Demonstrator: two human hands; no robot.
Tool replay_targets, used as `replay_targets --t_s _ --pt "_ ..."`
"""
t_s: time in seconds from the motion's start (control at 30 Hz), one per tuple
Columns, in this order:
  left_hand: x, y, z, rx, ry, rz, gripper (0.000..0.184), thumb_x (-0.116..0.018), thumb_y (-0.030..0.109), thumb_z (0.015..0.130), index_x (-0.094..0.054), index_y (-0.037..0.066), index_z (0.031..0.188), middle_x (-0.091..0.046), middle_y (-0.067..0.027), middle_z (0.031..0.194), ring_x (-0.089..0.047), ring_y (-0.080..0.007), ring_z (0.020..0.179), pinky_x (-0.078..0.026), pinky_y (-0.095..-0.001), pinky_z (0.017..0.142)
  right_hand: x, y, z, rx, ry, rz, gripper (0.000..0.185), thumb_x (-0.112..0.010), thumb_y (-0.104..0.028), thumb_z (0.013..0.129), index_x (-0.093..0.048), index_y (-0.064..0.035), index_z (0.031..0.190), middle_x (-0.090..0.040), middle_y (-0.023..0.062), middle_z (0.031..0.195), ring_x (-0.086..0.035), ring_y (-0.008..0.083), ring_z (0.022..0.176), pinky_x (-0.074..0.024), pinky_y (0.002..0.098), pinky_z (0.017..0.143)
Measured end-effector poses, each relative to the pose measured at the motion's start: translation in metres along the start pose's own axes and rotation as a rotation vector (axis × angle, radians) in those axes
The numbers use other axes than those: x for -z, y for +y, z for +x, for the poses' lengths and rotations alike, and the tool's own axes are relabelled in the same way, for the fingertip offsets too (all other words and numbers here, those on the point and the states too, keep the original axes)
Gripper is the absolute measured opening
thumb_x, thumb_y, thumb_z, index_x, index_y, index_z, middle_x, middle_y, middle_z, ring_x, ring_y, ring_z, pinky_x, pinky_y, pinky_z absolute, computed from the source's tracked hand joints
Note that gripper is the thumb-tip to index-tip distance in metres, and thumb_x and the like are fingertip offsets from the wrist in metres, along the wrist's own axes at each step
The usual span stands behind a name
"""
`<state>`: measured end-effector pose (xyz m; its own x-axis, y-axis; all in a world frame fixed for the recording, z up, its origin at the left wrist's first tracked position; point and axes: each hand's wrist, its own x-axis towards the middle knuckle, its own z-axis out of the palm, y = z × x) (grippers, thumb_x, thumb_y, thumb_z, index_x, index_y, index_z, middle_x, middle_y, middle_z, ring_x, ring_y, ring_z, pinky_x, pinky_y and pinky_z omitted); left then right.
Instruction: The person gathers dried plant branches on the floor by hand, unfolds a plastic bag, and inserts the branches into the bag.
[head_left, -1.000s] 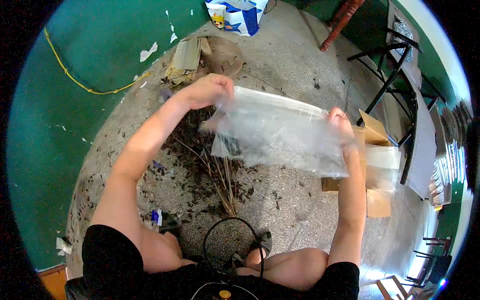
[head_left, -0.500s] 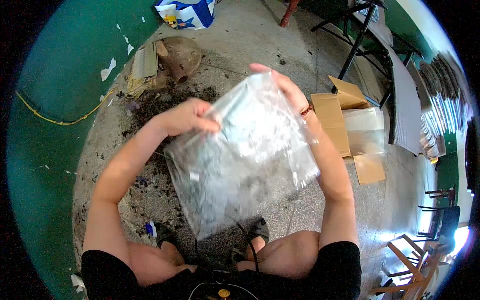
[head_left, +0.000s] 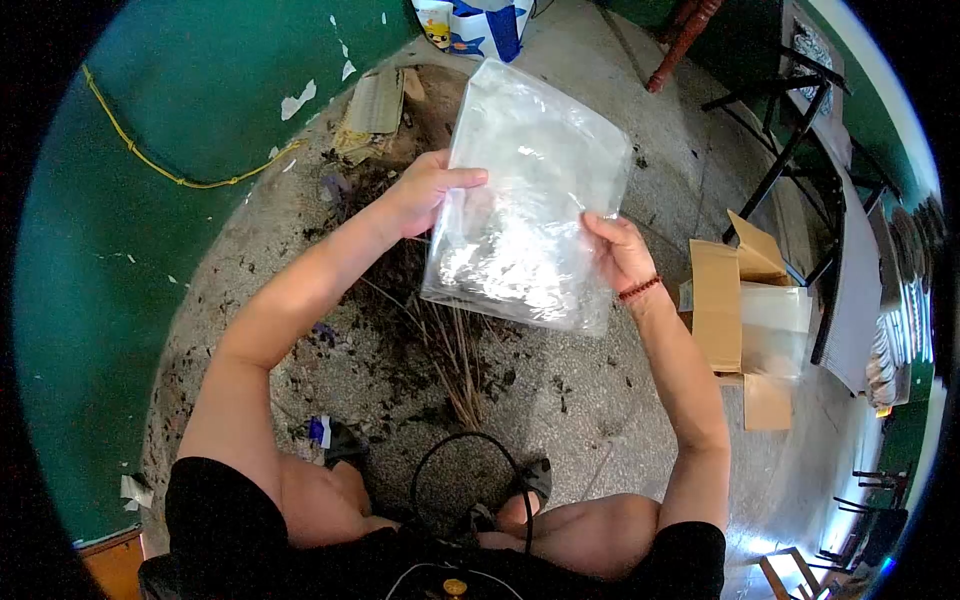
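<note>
A clear, shiny plastic bag (head_left: 540,150) is stretched out flat between my two hands, above the floor. My left hand (head_left: 428,192) grips its left edge, thumb on top and fingers underneath. On the right edge, my right hand (head_left: 618,250) pinches the plastic with the thumb over it; a red bead bracelet sits at that wrist. Glare hides whether anything lies inside the bag. Below it, a bundle of dry stems (head_left: 455,365) with dark crumbly plant matter lies on the speckled floor.
An open cardboard box (head_left: 716,310) holding clear plastic sheets stands to the right. Stacked card-like pieces (head_left: 376,100) lie at the upper left, near a blue and white bag (head_left: 478,30). A yellow rope (head_left: 150,163) runs along the green wall; black metal legs (head_left: 770,150) stand upper right.
The bag has gone from hanging loose and crumpled to spread flat, higher up. My right hand has come down to its right edge. The whole view has shifted slightly.
</note>
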<state>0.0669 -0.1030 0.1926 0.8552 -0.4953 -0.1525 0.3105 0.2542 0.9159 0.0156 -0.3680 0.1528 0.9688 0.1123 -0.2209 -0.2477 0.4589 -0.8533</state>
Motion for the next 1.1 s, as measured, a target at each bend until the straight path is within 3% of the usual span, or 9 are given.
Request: replay_targets --t_s 0.33,0.5,0.57,0.63,0.7,0.8,0.87,0.93,1.1 --pt "0.01 -0.02 0.006 -0.509 -0.281 0.58 0.07 -0.065 0.004 0.069 -0.03 0.004 0.13 -0.054 -0.0101 0.106 -0.057 -0.0197 0.082 -0.044 -0.028 0.081 0.007 0.002 -0.001 0.089 0.167 -0.029 0.024 -0.064 -0.007 0.075 -0.056 0.0013 0.096 -0.061 0.0068 0.088 -0.058 0.0144 0.078 -0.0464 0.0242 0.072" --pt "0.008 -0.011 0.004 -0.413 -0.086 0.705 0.044 -0.058 0.001 0.068 -0.046 0.001 0.11 -0.063 -0.0085 0.078 -0.059 -0.0159 0.077 -0.044 -0.0286 0.073 0.029 0.0 0.002 0.067 0.091 -0.062 0.044 -0.068 -0.012 0.071 -0.049 0.0047 0.107 -0.061 0.0061 0.087 -0.057 0.0145 0.078 -0.0461 0.0252 0.074" --pt "0.006 -0.01 0.002 -0.433 -0.086 0.853 0.038 -0.058 0.001 0.069 -0.047 0.0 0.106 -0.063 -0.0088 0.078 -0.06 -0.0168 0.074 -0.045 -0.0292 0.071 0.038 -0.001 0.002 0.127 0.272 -0.671 0.071 -0.074 -0.021 0.066 -0.036 0.0057 0.12 -0.057 0.0127 0.101 -0.055 0.0219 0.093 -0.0438 0.0307 0.082" --pt "-0.003 -0.007 -0.004 -0.484 -0.108 1.025 0.024 -0.056 0.0 0.072 -0.049 0.0 0.095 -0.063 -0.0096 0.075 -0.061 -0.0188 0.071 -0.045 -0.03 0.066 0.014 -0.006 -0.009 0.765 0.329 -1.278 0.092 -0.078 -0.034 0.058 -0.03 0.008 0.124 -0.05 0.0199 0.113 -0.047 0.0287 0.108 -0.0377 0.0375 0.091" --pt "-0.017 -0.005 -0.012 -0.461 -0.169 1.077 0.023 -0.056 0.0 0.072 -0.049 0.0 0.094 -0.063 -0.0096 0.076 -0.061 -0.0189 0.071 -0.045 -0.0297 0.065 -0.015 -0.015 -0.026 0.703 0.027 -1.402 0.094 -0.077 -0.041 0.055 -0.032 0.0046 0.125 -0.039 0.0232 0.124 -0.037 0.0323 0.117 -0.0335 0.0412 0.094" --pt "-0.034 -0.008 -0.017 -0.441 -0.261 1.094 0.027 -0.056 -0.001 0.072 -0.048 0.001 0.098 -0.062 -0.0102 0.082 -0.061 -0.0191 0.074 -0.045 -0.0289 0.066 -0.035 0.013 -0.034 0.71 -0.237 -1.527 0.075 -0.072 -0.033 0.065 -0.037 -0.0035 0.125 -0.044 0.0215 0.121 -0.046 0.0313 0.109 -0.0376 0.0362 0.091" --pt "-0.045 -0.008 -0.022 -0.441 -0.284 1.063 0.032 -0.056 -0.002 0.072 -0.047 0.003 0.103 -0.062 -0.0109 0.087 -0.061 -0.0194 0.078 -0.045 -0.0285 0.068 -0.036 0.016 -0.032 0.454 -0.236 -1.472 0.03 -0.061 -0.019 0.075 -0.059 -0.0048 0.1 -0.061 0.0184 0.074 -0.061 0.0278 0.063 -0.0495 0.0361 0.06" --pt "-0.05 -0.006 -0.028 -0.667 -0.132 0.892 0.051 -0.056 -0.003 0.072 -0.038 0.006 0.119 -0.058 -0.0118 0.101 -0.059 -0.0197 0.088 -0.045 -0.0288 0.074 -0.022 0.006 -0.027 0.697 -0.145 -1.576 0.021 -0.06 -0.018 0.076 -0.063 -0.0054 0.093 -0.06 0.0149 0.063 -0.058 0.0271 0.052 -0.0489 0.035 0.052" --pt "-0.015 0.009 -0.028 -0.683 -0.083 0.918 0.06 -0.055 -0.001 0.076 -0.027 0.006 0.129 -0.054 -0.0102 0.11 -0.053 -0.0195 0.098 -0.04 -0.031 0.085 0.021 -0.105 -0.051 0.745 0.43 -2.447 0.018 -0.052 -0.016 0.076 -0.059 -0.0168 0.092 -0.06 0.0061 0.067 -0.06 0.0198 0.057 -0.0479 0.0333 0.047"
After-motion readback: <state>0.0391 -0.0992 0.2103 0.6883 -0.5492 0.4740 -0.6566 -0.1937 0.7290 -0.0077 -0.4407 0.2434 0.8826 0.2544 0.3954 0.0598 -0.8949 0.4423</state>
